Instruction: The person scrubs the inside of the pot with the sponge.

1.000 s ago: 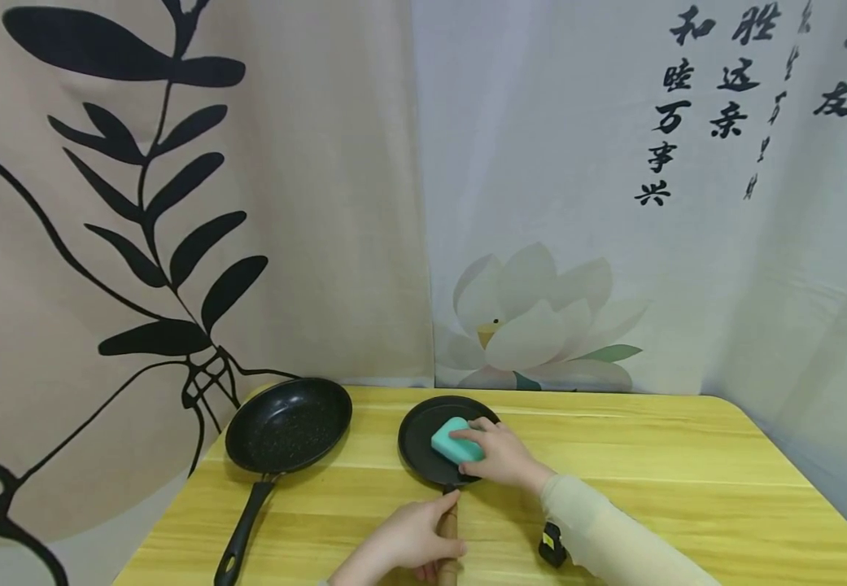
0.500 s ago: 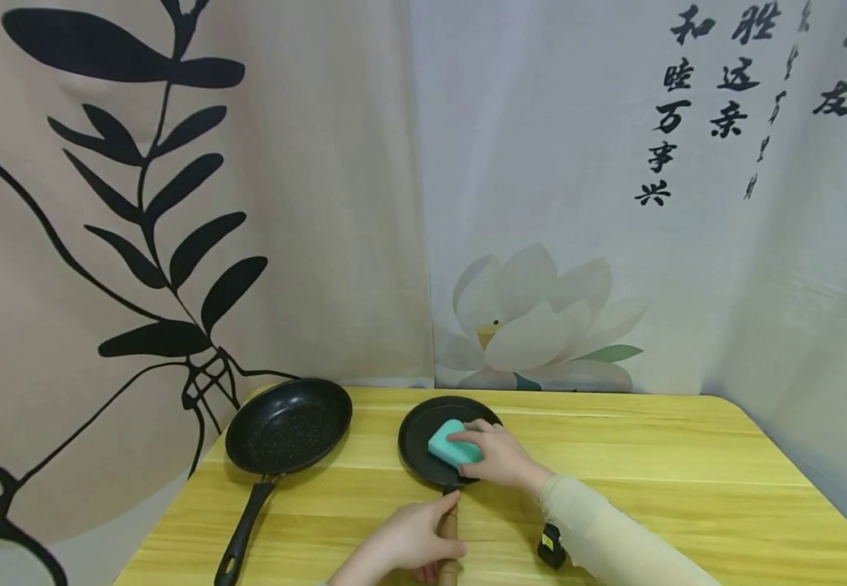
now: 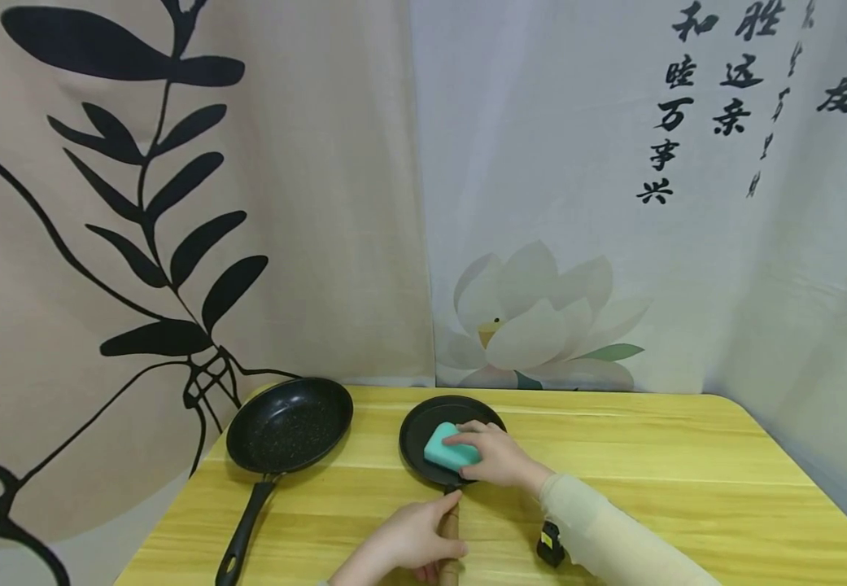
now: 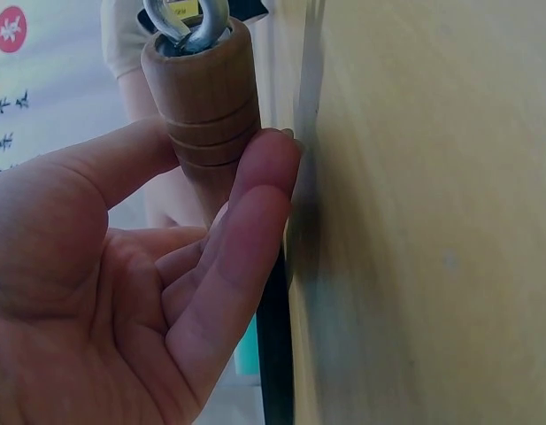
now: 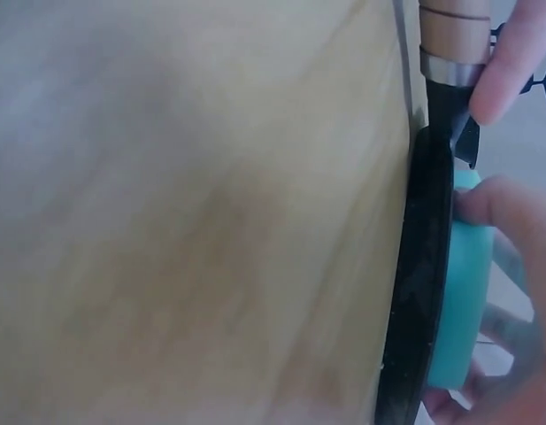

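Note:
My left hand (image 3: 412, 537) grips the wooden handle (image 4: 206, 97) of a flat black griddle pan (image 3: 416, 427). A metal hanging ring (image 4: 202, 22) tops the handle's end in the left wrist view. In my right hand (image 3: 499, 457) is a teal sponge (image 3: 448, 448), held between thumb and fingers against the pan's flat surface. From the right wrist, the sponge (image 5: 465, 292) lies along the black pan (image 5: 414, 292), the thumb at its near end and the other fingers around its far side. My left fingertip shows by the metal collar (image 5: 449, 69) of the handle.
A deeper black frying pan (image 3: 290, 425) stands at the left of the wooden table (image 3: 650, 456), its handle toward the front. A small black object with a yellow label (image 3: 551, 544) sits beside my right sleeve. Printed curtains (image 3: 335, 203) hang behind the table.
The sponge has slid slightly left and toward me across the griddle pan, the right hand's fingers moving with it. My left hand keeps its place on the handle.

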Demonstrator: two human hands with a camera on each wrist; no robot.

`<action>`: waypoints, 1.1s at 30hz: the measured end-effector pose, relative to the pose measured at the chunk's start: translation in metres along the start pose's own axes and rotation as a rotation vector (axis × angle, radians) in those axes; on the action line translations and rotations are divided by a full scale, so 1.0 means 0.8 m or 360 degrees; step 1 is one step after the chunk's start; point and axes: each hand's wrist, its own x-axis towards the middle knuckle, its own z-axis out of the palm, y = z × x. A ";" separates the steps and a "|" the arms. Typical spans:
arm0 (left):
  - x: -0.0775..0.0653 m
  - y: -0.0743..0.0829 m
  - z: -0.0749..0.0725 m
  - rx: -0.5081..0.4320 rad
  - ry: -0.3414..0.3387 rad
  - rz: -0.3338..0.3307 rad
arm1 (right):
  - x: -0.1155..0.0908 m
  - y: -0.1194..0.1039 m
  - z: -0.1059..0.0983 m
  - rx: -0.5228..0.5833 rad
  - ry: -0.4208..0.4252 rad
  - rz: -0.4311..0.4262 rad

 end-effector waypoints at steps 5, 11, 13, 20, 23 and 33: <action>0.000 0.001 0.000 -0.0014 -0.0019 0.0010 | 0.004 -0.001 -0.003 0.0033 -0.0054 -0.0049; 0.000 0.002 0.001 -0.0009 -0.0028 0.0023 | 0.010 -0.003 -0.008 0.0058 -0.0146 -0.0080; -0.001 0.002 0.002 -0.0007 -0.0021 0.0028 | 0.011 -0.004 -0.009 0.0058 -0.0182 -0.0082; 0.000 0.000 0.003 0.0012 -0.0028 0.0047 | 0.019 -0.013 -0.009 -0.0017 -0.0313 -0.0155; 0.011 -0.016 0.004 0.0132 -0.0035 0.0084 | 0.023 -0.018 -0.006 -0.0061 -0.0321 -0.0183; 0.041 -0.056 0.008 0.0292 -0.0016 0.0128 | 0.041 -0.024 0.003 -0.0178 -0.0267 -0.0170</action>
